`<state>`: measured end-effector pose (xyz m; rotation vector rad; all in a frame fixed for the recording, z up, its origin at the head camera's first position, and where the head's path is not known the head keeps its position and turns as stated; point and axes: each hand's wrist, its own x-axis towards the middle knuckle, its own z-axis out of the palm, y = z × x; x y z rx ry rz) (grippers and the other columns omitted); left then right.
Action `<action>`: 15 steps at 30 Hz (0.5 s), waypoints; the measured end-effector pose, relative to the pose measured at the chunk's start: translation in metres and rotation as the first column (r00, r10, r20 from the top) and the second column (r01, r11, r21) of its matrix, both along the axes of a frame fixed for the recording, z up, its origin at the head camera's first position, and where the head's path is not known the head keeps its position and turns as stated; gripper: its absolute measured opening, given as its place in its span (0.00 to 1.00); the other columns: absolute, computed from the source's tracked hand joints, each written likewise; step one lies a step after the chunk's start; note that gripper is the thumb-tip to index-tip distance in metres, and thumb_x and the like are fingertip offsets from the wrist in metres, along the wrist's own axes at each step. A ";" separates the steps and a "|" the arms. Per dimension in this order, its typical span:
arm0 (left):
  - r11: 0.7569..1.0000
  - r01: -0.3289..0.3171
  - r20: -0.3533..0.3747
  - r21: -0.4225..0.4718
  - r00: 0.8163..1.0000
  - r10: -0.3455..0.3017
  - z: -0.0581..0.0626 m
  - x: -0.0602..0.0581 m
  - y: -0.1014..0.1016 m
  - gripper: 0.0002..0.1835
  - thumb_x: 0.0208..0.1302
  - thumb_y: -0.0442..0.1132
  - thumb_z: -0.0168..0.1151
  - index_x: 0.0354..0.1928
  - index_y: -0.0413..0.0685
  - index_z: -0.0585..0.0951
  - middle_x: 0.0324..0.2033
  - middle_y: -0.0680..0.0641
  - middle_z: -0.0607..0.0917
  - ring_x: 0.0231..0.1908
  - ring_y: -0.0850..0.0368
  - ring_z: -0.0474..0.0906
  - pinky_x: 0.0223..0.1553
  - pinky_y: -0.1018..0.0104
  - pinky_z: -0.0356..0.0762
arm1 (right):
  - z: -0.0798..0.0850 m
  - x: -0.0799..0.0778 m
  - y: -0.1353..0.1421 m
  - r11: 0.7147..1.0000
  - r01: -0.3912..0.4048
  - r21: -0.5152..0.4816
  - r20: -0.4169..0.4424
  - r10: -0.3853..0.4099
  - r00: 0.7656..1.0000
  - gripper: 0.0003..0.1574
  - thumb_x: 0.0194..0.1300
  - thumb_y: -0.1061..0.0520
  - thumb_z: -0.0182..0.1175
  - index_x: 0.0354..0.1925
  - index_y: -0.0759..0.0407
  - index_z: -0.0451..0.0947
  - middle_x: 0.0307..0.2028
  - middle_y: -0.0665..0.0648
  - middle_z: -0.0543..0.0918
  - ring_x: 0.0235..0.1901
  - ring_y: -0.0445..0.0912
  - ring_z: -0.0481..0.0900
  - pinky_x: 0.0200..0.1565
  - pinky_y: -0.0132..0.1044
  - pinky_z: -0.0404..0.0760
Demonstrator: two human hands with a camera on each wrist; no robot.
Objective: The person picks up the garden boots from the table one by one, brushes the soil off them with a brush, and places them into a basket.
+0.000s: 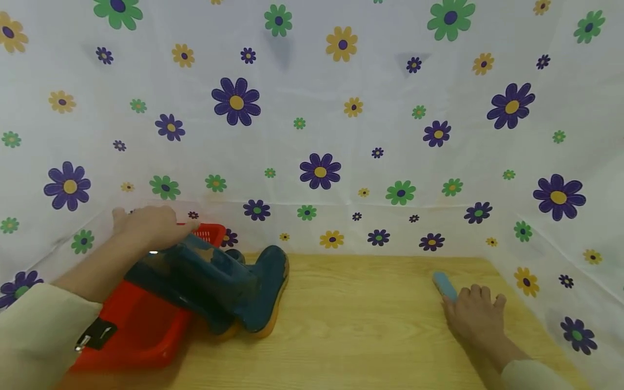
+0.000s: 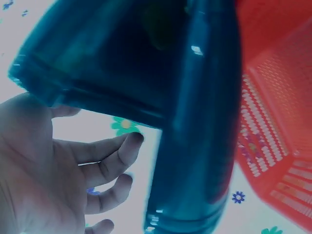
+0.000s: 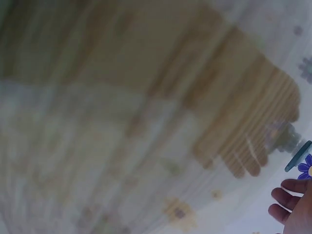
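Observation:
A pair of dark blue rubber boots (image 1: 229,287) with yellowish soles and brown smears leans toward the red plastic basket (image 1: 131,336), tops over it and feet on the table. My left hand (image 1: 151,225) is at the boot tops; in the left wrist view its fingers (image 2: 105,170) spread loosely beside the shafts (image 2: 200,107), the thumb mostly hidden behind a rim. At the far right, my right hand (image 1: 478,317) lies low over the table with fingers extended. A slim light blue object (image 1: 444,286) sits at its thumb and index finger. In the right wrist view, its teal edge (image 3: 298,157) shows above the fingers.
The wood-patterned table (image 1: 361,319) is glossy and reflects the hand in the right wrist view. White flowered cloth (image 1: 292,146) rises behind the table and along both sides. The basket has perforated walls and stands at the left under my forearm.

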<state>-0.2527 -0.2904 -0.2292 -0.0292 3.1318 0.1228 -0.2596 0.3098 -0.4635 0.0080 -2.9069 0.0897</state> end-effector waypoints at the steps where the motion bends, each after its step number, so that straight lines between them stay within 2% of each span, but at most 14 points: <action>1: 1.000 -0.008 0.007 -0.018 1.000 0.008 -0.004 -0.001 -0.003 0.37 0.65 0.67 0.52 0.47 0.35 0.82 0.32 0.40 0.82 0.42 0.34 0.73 0.55 0.25 0.55 | -0.001 0.001 0.000 1.000 -0.005 0.005 0.010 0.005 1.000 0.33 0.76 0.41 0.45 0.29 0.69 0.69 0.32 0.68 0.73 0.40 0.65 0.70 0.43 0.66 0.62; 3: 0.999 -0.011 0.027 -0.031 1.000 0.011 -0.012 -0.002 -0.009 0.35 0.64 0.68 0.53 0.40 0.39 0.83 0.28 0.41 0.82 0.44 0.32 0.73 0.58 0.21 0.45 | -0.002 0.001 0.001 1.000 -0.023 0.015 0.025 0.022 0.999 0.31 0.76 0.42 0.44 0.28 0.66 0.68 0.30 0.65 0.72 0.39 0.64 0.71 0.44 0.67 0.62; 7: 1.000 -0.004 0.077 0.027 0.997 0.002 -0.014 -0.007 -0.018 0.34 0.64 0.68 0.52 0.37 0.39 0.82 0.25 0.43 0.79 0.43 0.34 0.75 0.58 0.16 0.38 | -0.002 0.000 -0.001 0.997 -0.056 0.044 0.014 0.055 0.998 0.27 0.77 0.45 0.44 0.28 0.65 0.67 0.27 0.62 0.71 0.37 0.63 0.72 0.44 0.67 0.63; 9: 0.997 -0.003 0.068 0.083 0.998 -0.002 -0.017 -0.009 -0.020 0.33 0.65 0.65 0.54 0.40 0.36 0.80 0.27 0.43 0.80 0.40 0.38 0.75 0.57 0.18 0.45 | -0.003 0.001 -0.002 0.996 -0.068 0.062 0.003 0.068 0.998 0.25 0.76 0.47 0.46 0.28 0.64 0.67 0.25 0.61 0.71 0.35 0.61 0.72 0.42 0.65 0.64; 12: 0.987 0.015 0.020 0.159 1.000 -0.019 -0.022 -0.010 -0.017 0.28 0.65 0.59 0.57 0.38 0.35 0.79 0.28 0.43 0.81 0.35 0.45 0.75 0.51 0.28 0.59 | -0.005 0.004 -0.004 0.993 -0.081 0.084 -0.028 0.083 0.996 0.23 0.74 0.49 0.48 0.27 0.64 0.66 0.24 0.60 0.71 0.32 0.59 0.72 0.39 0.61 0.65; 14: 0.980 0.020 -0.002 0.199 1.000 -0.020 -0.025 -0.008 -0.014 0.28 0.65 0.58 0.58 0.38 0.35 0.78 0.28 0.44 0.81 0.33 0.48 0.75 0.46 0.35 0.63 | -0.006 0.006 -0.005 0.992 -0.084 0.097 -0.043 0.088 0.995 0.22 0.73 0.50 0.49 0.26 0.63 0.66 0.23 0.59 0.71 0.30 0.58 0.71 0.38 0.60 0.65; 15: 0.978 0.029 -0.007 0.206 1.000 -0.028 -0.026 -0.006 -0.011 0.28 0.64 0.59 0.59 0.38 0.35 0.78 0.28 0.44 0.81 0.33 0.49 0.75 0.45 0.36 0.64 | -0.006 0.006 -0.005 0.991 -0.085 0.102 -0.047 0.090 0.995 0.22 0.73 0.50 0.50 0.26 0.63 0.66 0.23 0.59 0.71 0.30 0.58 0.71 0.37 0.59 0.65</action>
